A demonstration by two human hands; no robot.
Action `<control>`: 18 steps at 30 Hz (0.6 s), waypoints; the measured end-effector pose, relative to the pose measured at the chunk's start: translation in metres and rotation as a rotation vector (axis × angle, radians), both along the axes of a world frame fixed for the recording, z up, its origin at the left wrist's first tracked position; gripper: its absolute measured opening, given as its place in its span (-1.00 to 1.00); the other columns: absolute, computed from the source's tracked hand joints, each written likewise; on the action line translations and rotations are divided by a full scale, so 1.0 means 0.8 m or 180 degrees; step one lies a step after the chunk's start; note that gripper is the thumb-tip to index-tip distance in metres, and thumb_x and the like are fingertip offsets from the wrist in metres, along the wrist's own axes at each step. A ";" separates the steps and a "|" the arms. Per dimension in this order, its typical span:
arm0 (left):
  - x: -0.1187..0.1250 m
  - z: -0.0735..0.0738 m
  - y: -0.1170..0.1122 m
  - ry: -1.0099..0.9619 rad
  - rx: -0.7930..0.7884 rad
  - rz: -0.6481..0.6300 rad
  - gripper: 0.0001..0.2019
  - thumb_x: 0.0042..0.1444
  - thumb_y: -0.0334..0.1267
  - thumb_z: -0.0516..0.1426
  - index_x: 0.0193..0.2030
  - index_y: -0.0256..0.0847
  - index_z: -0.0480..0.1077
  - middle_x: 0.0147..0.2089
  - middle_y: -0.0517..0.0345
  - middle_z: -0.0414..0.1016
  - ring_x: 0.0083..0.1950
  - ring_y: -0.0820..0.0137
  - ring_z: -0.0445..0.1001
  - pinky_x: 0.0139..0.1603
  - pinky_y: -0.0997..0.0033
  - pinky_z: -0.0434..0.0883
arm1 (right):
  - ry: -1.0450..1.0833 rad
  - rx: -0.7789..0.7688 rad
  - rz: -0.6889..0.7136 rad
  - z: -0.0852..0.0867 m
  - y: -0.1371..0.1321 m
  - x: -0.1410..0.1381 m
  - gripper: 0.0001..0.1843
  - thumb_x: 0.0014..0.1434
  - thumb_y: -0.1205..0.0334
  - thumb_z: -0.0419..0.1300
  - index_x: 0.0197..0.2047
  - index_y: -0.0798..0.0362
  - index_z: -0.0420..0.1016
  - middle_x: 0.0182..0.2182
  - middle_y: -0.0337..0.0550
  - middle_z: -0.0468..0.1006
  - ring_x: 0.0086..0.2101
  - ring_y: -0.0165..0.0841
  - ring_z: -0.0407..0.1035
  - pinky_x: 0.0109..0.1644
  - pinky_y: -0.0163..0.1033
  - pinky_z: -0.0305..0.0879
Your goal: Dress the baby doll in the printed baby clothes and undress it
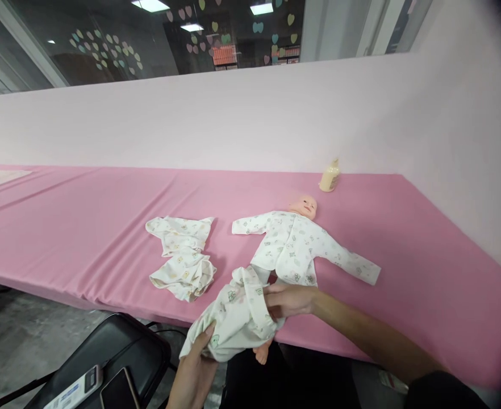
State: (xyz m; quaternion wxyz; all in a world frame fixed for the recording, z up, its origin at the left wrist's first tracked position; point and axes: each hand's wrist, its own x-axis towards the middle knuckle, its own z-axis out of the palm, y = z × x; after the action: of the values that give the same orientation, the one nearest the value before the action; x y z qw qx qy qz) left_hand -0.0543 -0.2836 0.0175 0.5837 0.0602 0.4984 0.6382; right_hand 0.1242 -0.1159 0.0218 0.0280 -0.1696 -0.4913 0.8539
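A baby doll (308, 206) lies on its back on the pink-covered table, dressed in a white printed long-sleeved baby top (291, 244) with its sleeves spread. My left hand (197, 360) grips the leg end of white printed baby pants (236, 318), thumb on top of the fabric. At the wide waistband, my right hand (292, 300) has its fingers closed at the opening, the fingertips partly hidden by cloth. The pants are bunched around the doll's lower legs at the table's front edge. One bare doll foot (262, 352) hangs below the waistband.
Another set of printed baby clothes (182, 255) lies crumpled to the left. A cream-coloured bottle (330, 176) stands near the back wall. Below the front edge, a black chair (118, 346) holds a phone (120, 391) and a white device (76, 389).
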 end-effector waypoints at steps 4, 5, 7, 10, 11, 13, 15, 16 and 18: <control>0.025 -0.010 -0.006 -0.0077 0.0167 -0.0298 -0.41 0.08 -0.15 0.29 0.26 -0.16 0.35 0.13 -0.06 0.50 0.25 0.12 0.40 0.31 0.15 0.32 | 0.0102 0.0613 -0.0035 0.023 -0.011 0.027 -0.62 0.15 -0.03 0.31 -0.19 0.12 0.43 -0.25 -0.21 0.43 -0.30 -0.50 0.31 -0.21 -0.37 0.22; 0.031 -0.012 -0.007 -0.0065 0.0230 -0.0448 -0.43 0.07 -0.14 0.30 0.23 -0.18 0.38 0.11 -0.07 0.52 0.24 0.12 0.40 0.32 0.14 0.30 | 0.0057 0.0938 0.0016 0.028 -0.018 0.029 -0.63 0.15 -0.03 0.32 -0.22 0.11 0.40 -0.29 -0.24 0.41 -0.34 -0.51 0.27 -0.27 -0.39 0.19; 0.042 -0.014 -0.008 -0.0007 0.0295 -0.0701 -0.48 0.01 -0.14 0.34 0.11 -0.25 0.46 0.03 -0.08 0.55 0.22 0.11 0.41 0.33 0.14 0.27 | -0.0097 0.1314 0.0128 0.038 -0.036 0.026 -0.60 0.15 -0.07 0.30 -0.26 0.09 0.31 -0.37 -0.27 0.39 -0.42 -0.52 0.23 -0.36 -0.39 0.15; 0.053 -0.008 -0.007 0.0102 0.0180 -0.0900 -0.58 -0.09 -0.15 0.38 -0.12 -0.37 0.53 -0.09 -0.13 0.58 0.17 0.07 0.44 0.31 0.12 0.27 | -0.0286 0.1212 0.0017 0.048 -0.067 0.015 -0.56 0.24 -0.19 0.15 -0.26 0.05 0.24 -0.41 -0.26 0.40 -0.48 -0.49 0.26 -0.38 -0.34 0.21; 0.055 -0.006 -0.007 0.0152 0.0094 -0.0913 -0.61 -0.12 -0.17 0.40 -0.19 -0.38 0.54 -0.12 -0.14 0.59 0.16 0.06 0.44 0.31 0.12 0.27 | -0.0298 0.1175 -0.0094 0.052 -0.076 0.011 -0.55 0.27 -0.22 0.07 -0.26 0.05 0.25 -0.40 -0.23 0.40 -0.47 -0.47 0.27 -0.36 -0.32 0.24; 0.059 -0.002 -0.006 0.0303 -0.0161 -0.0820 -0.66 -0.17 -0.24 0.41 -0.26 -0.38 0.53 -0.15 -0.11 0.59 0.16 0.08 0.45 0.32 0.15 0.26 | -0.0250 0.1350 -0.0370 0.059 -0.091 0.007 -0.52 0.31 -0.22 -0.02 -0.30 0.05 0.30 -0.37 -0.19 0.39 -0.40 -0.43 0.29 -0.28 -0.27 0.28; 0.062 0.000 -0.004 0.0441 -0.0492 -0.0551 -0.66 -0.23 -0.31 0.40 -0.26 -0.36 0.53 -0.18 -0.07 0.59 0.15 0.10 0.45 0.31 0.17 0.27 | -0.0119 0.1697 -0.0568 0.066 -0.098 0.007 -0.55 0.32 -0.18 0.00 -0.31 0.05 0.38 -0.30 -0.15 0.41 -0.29 -0.37 0.31 -0.16 -0.24 0.29; 0.063 0.001 -0.003 0.0451 -0.0621 -0.0370 -0.65 -0.24 -0.32 0.39 -0.24 -0.35 0.53 -0.18 -0.06 0.59 0.14 0.10 0.46 0.29 0.16 0.30 | -0.0050 0.1856 -0.0624 0.068 -0.100 0.010 -0.58 0.31 -0.15 0.04 -0.28 0.04 0.43 -0.26 -0.14 0.43 -0.24 -0.35 0.32 -0.11 -0.22 0.29; 0.063 0.003 0.002 0.0330 -0.0602 0.0004 -0.62 -0.23 -0.30 0.37 -0.20 -0.33 0.52 -0.16 -0.05 0.58 0.12 0.09 0.48 0.22 0.13 0.37 | -0.0040 0.1896 -0.0808 0.068 -0.099 0.021 -0.63 0.30 -0.10 0.10 -0.12 0.03 0.50 -0.17 -0.12 0.47 -0.14 -0.30 0.35 -0.01 -0.19 0.28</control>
State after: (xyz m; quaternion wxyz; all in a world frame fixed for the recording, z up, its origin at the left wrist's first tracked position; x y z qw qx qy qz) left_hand -0.0041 -0.2821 0.0201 0.5599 0.0374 0.5859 0.5846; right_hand 0.1414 -0.1950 0.0765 0.1797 -0.2192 -0.6947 0.6611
